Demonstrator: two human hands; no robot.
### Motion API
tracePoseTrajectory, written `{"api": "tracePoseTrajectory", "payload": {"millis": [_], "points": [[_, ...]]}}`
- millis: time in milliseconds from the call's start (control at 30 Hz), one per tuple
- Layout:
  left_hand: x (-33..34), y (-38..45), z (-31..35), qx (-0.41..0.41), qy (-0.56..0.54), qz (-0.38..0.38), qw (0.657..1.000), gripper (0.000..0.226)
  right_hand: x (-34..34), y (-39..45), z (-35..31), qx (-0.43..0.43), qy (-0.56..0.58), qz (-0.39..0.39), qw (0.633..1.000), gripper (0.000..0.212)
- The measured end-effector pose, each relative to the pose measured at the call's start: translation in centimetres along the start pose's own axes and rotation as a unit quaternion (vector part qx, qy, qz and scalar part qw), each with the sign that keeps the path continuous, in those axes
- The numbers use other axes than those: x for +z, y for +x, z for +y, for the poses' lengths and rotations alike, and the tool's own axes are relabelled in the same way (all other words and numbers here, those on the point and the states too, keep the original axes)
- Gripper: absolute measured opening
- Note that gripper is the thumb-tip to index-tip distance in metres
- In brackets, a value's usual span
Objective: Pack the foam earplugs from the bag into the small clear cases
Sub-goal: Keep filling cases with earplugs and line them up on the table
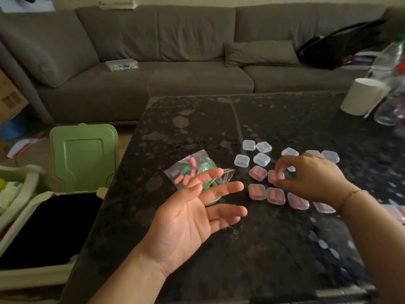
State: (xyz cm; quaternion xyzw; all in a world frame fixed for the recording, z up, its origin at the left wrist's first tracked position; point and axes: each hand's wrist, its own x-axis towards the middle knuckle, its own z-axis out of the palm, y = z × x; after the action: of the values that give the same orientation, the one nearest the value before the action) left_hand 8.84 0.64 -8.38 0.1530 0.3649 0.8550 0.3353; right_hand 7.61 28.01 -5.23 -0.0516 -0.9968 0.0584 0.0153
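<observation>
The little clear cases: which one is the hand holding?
The right hand pinches the pink-filled case in the second filled row, right of another pink case. The other cases lie untouched on the table.

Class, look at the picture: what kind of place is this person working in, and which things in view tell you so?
Most likely a home living room. A long grey sofa with a loose cushion runs along the back, the work is laid out on a low dark table in front of it, and a backpack lies on the sofa.
</observation>
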Motion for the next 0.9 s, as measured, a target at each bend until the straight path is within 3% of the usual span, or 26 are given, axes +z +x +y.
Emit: {"api": "tracePoseTrajectory", "payload": {"millis": [67, 200, 333, 500, 567, 667, 733, 800, 900], "points": [[-0.1, 0.0, 0.0, 0.003, -0.008, -0.002, 1.0, 0.061, 0.2, 0.3, 0.5, 0.01, 0.022, 0.023, 0.999, 0.013], [-0.2, 0.0, 0.0, 0.002, -0.016, -0.003, 1.0, 0.059, 0.2, 1.1, 1.9, 0.135, 0.113, 0.155, 0.972, 0.013], [-0.1, 0.0, 0.0, 0.004, -0.001, 0.017, 1.0, 0.067, 1.0, 1.6, 2.2, 0.203, 0.08, 0.117, 0.969, 0.033], [0.3, -0.1, -0.1, 0.006, 0.001, 0.027, 1.0, 0.065, 1.4, 2.1, 1.6, 0.189, 0.062, 0.102, 0.975, 0.032], [0.5, -0.1, -0.1, -0.002, 0.017, 0.033, 0.999, 0.06, 0.5, 1.4, 1.1, 0.124, 0.095, 0.147, 0.977, 0.031], [0.9, 0.1, -0.7, -0.029, 0.056, 0.065, 0.996, 0.057, -1.2, -1.5, -1.8, -0.089, 0.196, 0.224, 0.951, 0.029], [1.0, 0.2, -1.2, -0.042, 0.072, 0.075, 0.994, 0.061, -1.9, -3.7, -4.4, -0.22, 0.256, 0.197, 0.921, 0.029], [1.1, 0.1, -1.5, -0.044, 0.072, 0.062, 0.995, 0.065, -1.6, -4.7, -6.0, -0.311, 0.245, 0.159, 0.905, 0.029], [0.8, 0.0, -1.7, -0.029, 0.039, 0.036, 0.998, 0.065, -1.2, -4.9, -6.8, -0.352, 0.238, 0.143, 0.894, 0.026]]}}
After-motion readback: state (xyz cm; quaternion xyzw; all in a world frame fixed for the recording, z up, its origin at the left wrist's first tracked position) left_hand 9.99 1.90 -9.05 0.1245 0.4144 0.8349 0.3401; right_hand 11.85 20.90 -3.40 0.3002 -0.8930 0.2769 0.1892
